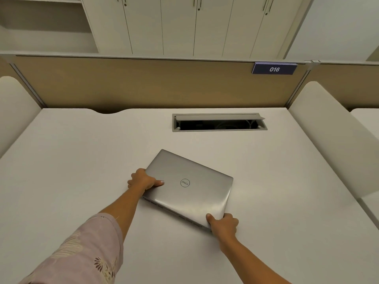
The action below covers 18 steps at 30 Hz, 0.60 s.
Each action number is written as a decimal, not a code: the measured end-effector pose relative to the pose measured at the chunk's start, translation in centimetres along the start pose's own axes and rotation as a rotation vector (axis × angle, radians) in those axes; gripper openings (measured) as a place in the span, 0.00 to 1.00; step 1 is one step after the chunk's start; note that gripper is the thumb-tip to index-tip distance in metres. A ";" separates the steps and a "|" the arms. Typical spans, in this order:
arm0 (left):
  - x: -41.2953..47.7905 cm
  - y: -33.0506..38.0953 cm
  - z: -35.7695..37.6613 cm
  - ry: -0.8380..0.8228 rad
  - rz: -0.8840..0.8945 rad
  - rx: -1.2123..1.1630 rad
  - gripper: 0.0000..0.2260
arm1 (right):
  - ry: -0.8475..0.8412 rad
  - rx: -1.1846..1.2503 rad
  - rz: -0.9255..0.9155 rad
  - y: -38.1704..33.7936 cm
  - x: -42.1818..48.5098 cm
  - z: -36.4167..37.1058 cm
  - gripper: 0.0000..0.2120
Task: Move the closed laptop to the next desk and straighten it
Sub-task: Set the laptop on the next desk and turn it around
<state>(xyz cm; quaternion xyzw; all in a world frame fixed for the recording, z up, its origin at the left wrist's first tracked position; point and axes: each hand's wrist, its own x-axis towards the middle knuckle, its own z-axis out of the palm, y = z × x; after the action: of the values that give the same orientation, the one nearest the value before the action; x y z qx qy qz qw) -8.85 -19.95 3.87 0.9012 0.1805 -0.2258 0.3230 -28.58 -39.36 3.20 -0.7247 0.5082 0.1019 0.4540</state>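
both hands, l [143, 179] & r [223, 223], grip skewed laptop [190, 187] edges; desk [82, 160] bare around

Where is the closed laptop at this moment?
In the head view, the closed laptop lies skewed at the desk's centre, before the cable hatch, gripped by the left hand and right hand.

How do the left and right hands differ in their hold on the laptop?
The left hand grips the laptop's left edge; the right hand grips its near right corner. The left hand sits farther from the camera, the right hand nearer. The left arm shows a floral sleeve; the right arm looks bare. Both hands lay a thumb on the closed lid.
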 end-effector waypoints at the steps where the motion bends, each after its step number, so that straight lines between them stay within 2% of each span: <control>1: 0.0 0.0 0.0 0.004 0.005 0.002 0.39 | -0.006 0.005 -0.001 0.1 -0.2 0.0 0.30; 4: 0.2 -0.2 0.0 0.009 0.018 0.013 0.39 | -0.062 0.013 0.019 0.2 -1.0 0.1 0.30; 11: 0.9 -0.2 -0.3 0.008 0.051 0.068 0.41 | -0.211 0.052 0.109 -0.7 -1.9 0.2 0.36; 18: 1.4 -0.7 -0.3 -0.009 0.083 0.131 0.41 | -0.258 0.102 0.127 -0.6 -2.3 0.8 0.41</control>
<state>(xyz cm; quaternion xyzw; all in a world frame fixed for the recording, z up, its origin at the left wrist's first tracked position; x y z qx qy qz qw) -7.94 -19.01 2.99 0.9260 0.1263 -0.2277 0.2732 -28.87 -37.22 4.49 -0.6481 0.4949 0.1966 0.5444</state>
